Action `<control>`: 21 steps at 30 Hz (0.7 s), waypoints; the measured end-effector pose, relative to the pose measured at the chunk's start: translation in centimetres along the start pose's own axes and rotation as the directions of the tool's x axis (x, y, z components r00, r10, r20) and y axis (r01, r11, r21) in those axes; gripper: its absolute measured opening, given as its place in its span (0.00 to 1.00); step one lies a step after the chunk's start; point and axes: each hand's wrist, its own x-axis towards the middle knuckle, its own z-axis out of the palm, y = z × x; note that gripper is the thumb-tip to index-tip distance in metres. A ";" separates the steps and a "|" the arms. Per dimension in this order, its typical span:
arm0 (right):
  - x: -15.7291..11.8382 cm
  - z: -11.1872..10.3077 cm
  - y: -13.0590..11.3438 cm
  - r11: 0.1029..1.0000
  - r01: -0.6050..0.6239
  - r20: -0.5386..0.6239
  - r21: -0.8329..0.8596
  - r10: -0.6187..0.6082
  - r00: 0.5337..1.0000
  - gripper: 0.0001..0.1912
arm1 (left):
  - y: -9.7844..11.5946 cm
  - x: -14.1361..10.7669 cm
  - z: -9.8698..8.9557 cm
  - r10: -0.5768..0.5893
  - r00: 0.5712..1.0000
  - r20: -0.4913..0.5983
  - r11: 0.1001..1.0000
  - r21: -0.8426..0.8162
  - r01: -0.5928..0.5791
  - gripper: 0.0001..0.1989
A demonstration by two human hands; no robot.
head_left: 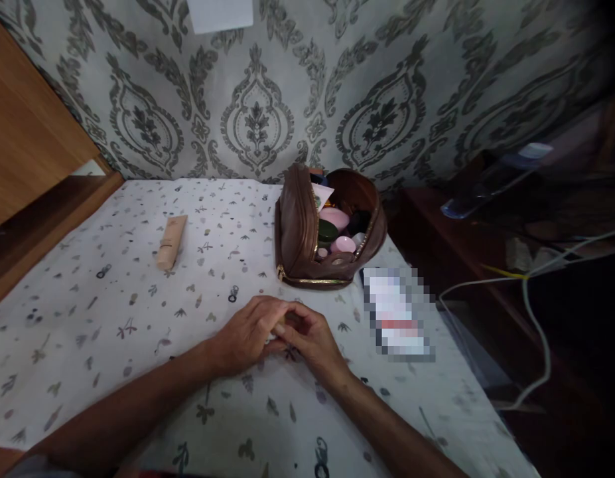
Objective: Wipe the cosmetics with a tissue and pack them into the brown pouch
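My left hand (pixel 245 335) and my right hand (pixel 314 338) meet over the patterned cloth, fingers curled and touching. Something small and pale shows between them, mostly hidden by the fingers; its kind I cannot make out. Just beyond them stands a brown toiletry bag (pixel 300 232), unzipped, with several cosmetics inside. Among these are a pink rounded container (pixel 334 218), a dark green one (pixel 328 231) and a pale pink lid (pixel 343 245). To the left, a beige squeeze tube (pixel 172 242) lies on the cloth, apart from both hands.
A pixelated phone-like flat object (pixel 397 312) lies right of my hands. The white patterned cloth (pixel 113 318) covers the surface, with a wooden panel (pixel 33 126) at left. On the right, a dark shelf holds a clear plastic bottle (pixel 493 182); a white cable (pixel 536 338) hangs there.
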 end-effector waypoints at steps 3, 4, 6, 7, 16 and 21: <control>-0.1 0.2 -0.2 1.000 -0.022 0.047 -0.020 0.023 0.999 0.21 | 0.3 0.0 -0.5 0.024 0.999 -0.030 1.000 0.013 -0.024 0.30; -0.1 0.2 -0.2 0.999 -0.027 0.068 -0.030 0.029 0.997 0.21 | 0.4 0.0 -0.7 0.008 0.999 -0.044 1.000 0.004 -0.008 0.28; -0.2 0.2 -0.2 0.998 -0.013 0.104 -0.065 0.020 0.994 0.22 | 0.7 -0.1 -0.9 -0.065 0.996 -0.062 0.998 -0.023 0.063 0.24; -0.2 0.2 -0.2 0.996 0.007 0.121 -0.090 0.004 0.993 0.23 | 0.9 0.0 -1.0 -0.114 0.991 -0.066 0.993 -0.039 0.112 0.23; -0.6 0.2 1.4 0.925 0.252 0.273 -0.285 -0.174 0.946 0.22 | 1.0 1.3 -1.9 -0.710 0.703 0.050 0.626 -0.414 0.661 0.15; -0.7 0.9 0.9 0.998 0.070 0.331 0.004 -0.067 0.941 0.25 | -0.1 1.6 -1.8 -0.825 0.484 0.292 0.179 -0.678 0.713 0.12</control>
